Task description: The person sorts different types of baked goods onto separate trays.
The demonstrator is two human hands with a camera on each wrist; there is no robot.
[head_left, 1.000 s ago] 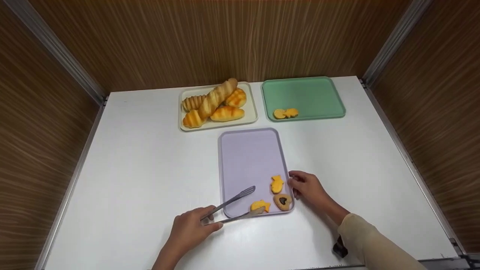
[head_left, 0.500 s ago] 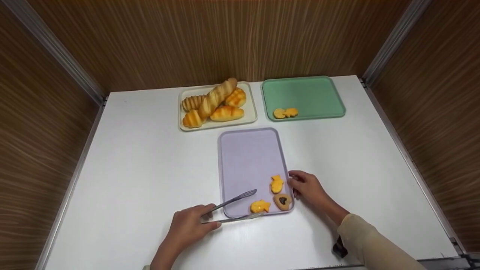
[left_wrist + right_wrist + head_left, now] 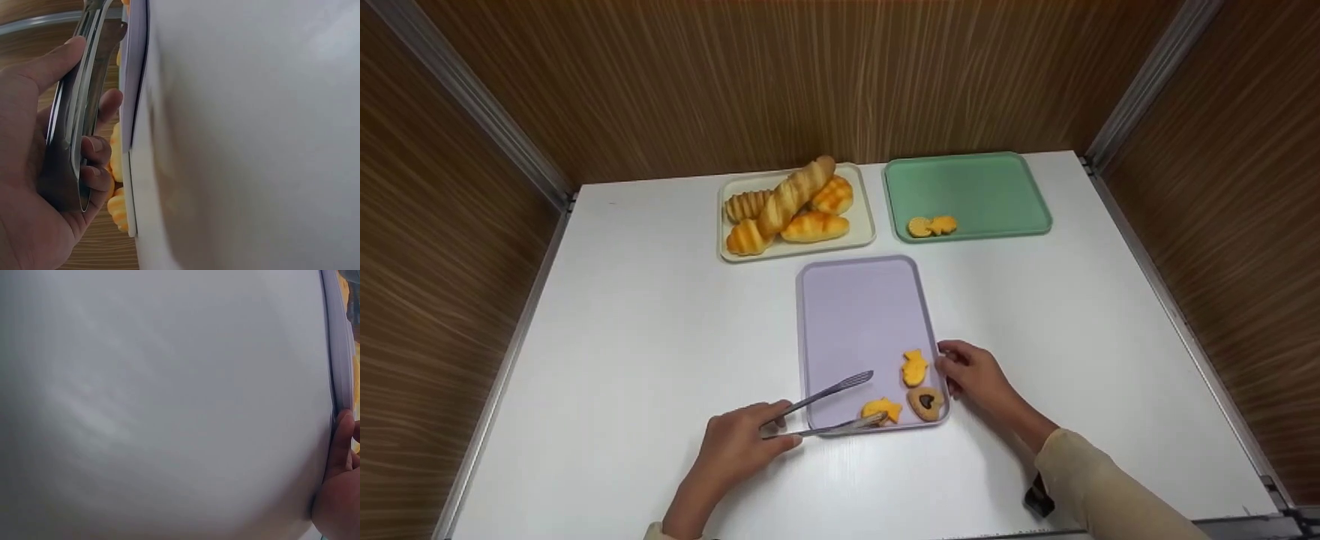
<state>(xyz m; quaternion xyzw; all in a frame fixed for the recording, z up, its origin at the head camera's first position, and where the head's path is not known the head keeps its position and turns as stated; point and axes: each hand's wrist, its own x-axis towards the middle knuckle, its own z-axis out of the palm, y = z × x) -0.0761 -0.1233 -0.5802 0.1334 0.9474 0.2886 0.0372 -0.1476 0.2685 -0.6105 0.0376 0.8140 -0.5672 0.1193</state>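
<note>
My left hand [image 3: 739, 446] grips a pair of metal tongs [image 3: 73, 118], thumb on one arm and fingers curled round the other. The tongs stand spread over the near end of a lilac tray [image 3: 859, 315]. One tip overlaps a yellow fish-shaped cookie [image 3: 874, 409]; the other is over bare tray to its left. A second fish-shaped cookie [image 3: 914, 369] and a round cookie with a dark heart centre [image 3: 925, 403] lie along the tray's right side. At that side my right hand [image 3: 979, 376] pinches the tray's rim [image 3: 341, 354].
Behind, a cream tray [image 3: 840, 244] carries several breads, a long twisted loaf [image 3: 795, 196] on top. To its right a green tray [image 3: 975, 191] bears two small cookies [image 3: 931, 226] in its near left corner. Wood-grain panels [image 3: 840, 82] enclose the white table [image 3: 660, 322].
The lower tong tip slid to the tray's near edge, then came back up over the fish-shaped cookie. The right hand and the trays have stayed in place.
</note>
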